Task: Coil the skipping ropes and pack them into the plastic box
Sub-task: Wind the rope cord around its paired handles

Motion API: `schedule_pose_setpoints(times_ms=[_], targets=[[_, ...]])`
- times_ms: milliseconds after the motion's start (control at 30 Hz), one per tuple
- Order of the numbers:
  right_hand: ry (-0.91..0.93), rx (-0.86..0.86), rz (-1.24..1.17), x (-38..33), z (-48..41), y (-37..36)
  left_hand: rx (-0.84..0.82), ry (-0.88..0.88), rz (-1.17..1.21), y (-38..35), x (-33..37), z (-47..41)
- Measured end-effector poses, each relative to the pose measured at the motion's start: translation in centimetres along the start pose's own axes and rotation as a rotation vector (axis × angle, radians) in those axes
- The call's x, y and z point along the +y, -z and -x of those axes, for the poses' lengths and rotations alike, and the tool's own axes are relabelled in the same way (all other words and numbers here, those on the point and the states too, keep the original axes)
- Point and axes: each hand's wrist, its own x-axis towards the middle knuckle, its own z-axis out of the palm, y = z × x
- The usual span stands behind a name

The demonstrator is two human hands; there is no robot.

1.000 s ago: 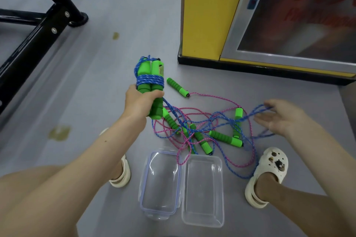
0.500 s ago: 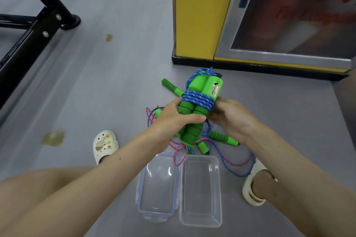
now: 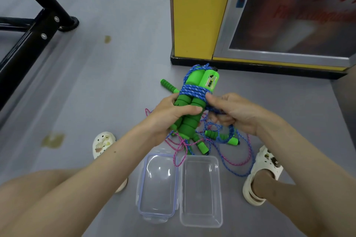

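My left hand grips a pair of green foam handles bound together by several turns of blue rope. My right hand pinches the blue rope just right of the handles, with loose strands running down from it. Under both hands a tangle of pink and blue ropes with more green handles lies on the floor. The clear plastic box and its lid lie open side by side in front of me.
A yellow cabinet with a glass panel stands behind the ropes. A black metal frame crosses the far left. My feet in white clogs flank the box on the grey floor.
My left hand has brought the wrapped handles from the left to the centre. My right hand left the loose rope on the floor and took hold of the blue rope beside the handles.
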Motion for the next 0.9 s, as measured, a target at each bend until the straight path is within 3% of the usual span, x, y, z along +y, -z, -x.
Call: schedule_pose_setpoints(times_ms=[100, 267, 433, 533, 733, 900], targets=[[0.019, -0.051, 0.073, 0.1, 0.2, 0.2, -0.022, 0.018, 0.016, 0.2, 0.2, 0.1], [0.036, 0.105, 0.12, 0.9, -0.6, -0.1, 0.047, -0.003, 0.025, 0.3, -0.1, 0.1], [0.008, 0.074, 0.086, 0.8, -0.4, -0.4, 0.203, -0.157, -0.292, 0.3, -0.6, -0.5], [-0.024, 0.099, 0.078, 0.7, -0.4, -0.7, 0.262, -0.187, -0.375, 0.2, -0.9, -0.6], [0.017, 0.085, 0.293, 1.2, -0.5, -1.2, 0.368, -0.259, -0.617, 0.3, -1.4, -1.0], [0.03, 0.093, 0.26, 1.0, -0.5, -1.3, 0.417, -0.282, -0.759, 0.7, -1.8, -1.3]])
